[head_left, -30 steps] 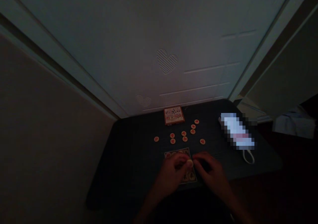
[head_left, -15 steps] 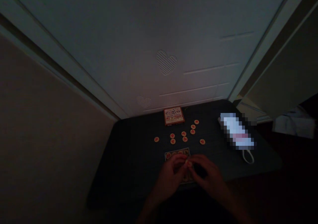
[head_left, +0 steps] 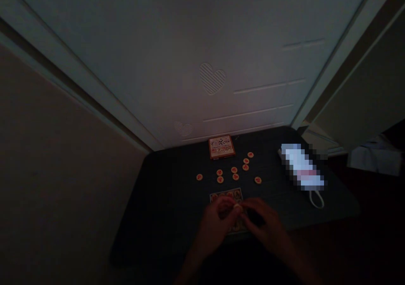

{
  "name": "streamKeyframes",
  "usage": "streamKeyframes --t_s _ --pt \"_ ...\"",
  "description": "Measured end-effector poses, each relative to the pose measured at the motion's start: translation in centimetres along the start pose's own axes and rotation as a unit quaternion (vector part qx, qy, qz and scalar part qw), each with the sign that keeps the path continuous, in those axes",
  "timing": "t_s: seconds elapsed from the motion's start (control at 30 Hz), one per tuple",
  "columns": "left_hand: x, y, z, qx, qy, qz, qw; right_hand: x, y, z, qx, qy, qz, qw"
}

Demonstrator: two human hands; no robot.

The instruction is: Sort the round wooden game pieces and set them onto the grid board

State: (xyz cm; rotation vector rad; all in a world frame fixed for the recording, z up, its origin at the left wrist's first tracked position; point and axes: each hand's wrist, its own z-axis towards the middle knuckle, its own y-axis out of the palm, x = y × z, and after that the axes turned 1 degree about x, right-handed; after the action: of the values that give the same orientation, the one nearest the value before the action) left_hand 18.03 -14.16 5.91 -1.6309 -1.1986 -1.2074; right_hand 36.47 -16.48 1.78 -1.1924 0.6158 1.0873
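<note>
Over a tray of chess pieces (head_left: 226, 192), my left hand (head_left: 218, 219) and my right hand (head_left: 264, 217) come together fingertip to fingertip. A small pale round Chinese chess piece (head_left: 238, 208) is pinched between them, mostly covered by the fingers. Both hands are closed around it. Red-marked pieces show in the tray's far row, along with one darker-marked piece at its right end; my hands hide much of the rest. Beyond the tray, several loose red-marked chess pieces (head_left: 220, 179) lie face up on the dark table (head_left: 164, 205).
A flat box (head_left: 221, 146) with Chinese lettering lies at the table's back edge, near a pale panel (head_left: 152, 65) with embossed hearts. To the right is a blurred-out bright device (head_left: 302, 167) with a white loop (head_left: 317, 200). Pale sheets (head_left: 375, 159) lie farther right.
My fingers have shifted slightly on the held piece, turning it so that its red mark no longer shows. The loose pieces, tray and box have stayed put.
</note>
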Motion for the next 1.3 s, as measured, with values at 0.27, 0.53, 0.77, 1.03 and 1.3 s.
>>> streamKeyframes --t_s 0.27,0.53,0.77,1.03,1.3 --pt "-0.4 0.1 0.0 0.002 -0.005 0.004 1.000 0.2 0.1 0.1 0.009 0.015 0.010 1.000" --pt "-0.5 0.1 -0.2 0.024 0.042 0.090 0.995 0.0 0.5 0.7 0.029 0.080 0.019 0.996" --pt "-0.2 -1.7 1.0 0.080 0.172 0.300 0.935 1.4 1.0 2.2 0.057 0.115 0.000 0.992" --pt "-0.2 -2.0 3.1 0.036 0.243 0.409 0.879 1.7 2.3 3.0 0.108 0.078 -0.092 0.987" --pt "-0.7 -1.6 3.4 0.035 0.246 0.423 0.871 1.7 2.8 3.0 0.103 0.049 -0.131 0.985"
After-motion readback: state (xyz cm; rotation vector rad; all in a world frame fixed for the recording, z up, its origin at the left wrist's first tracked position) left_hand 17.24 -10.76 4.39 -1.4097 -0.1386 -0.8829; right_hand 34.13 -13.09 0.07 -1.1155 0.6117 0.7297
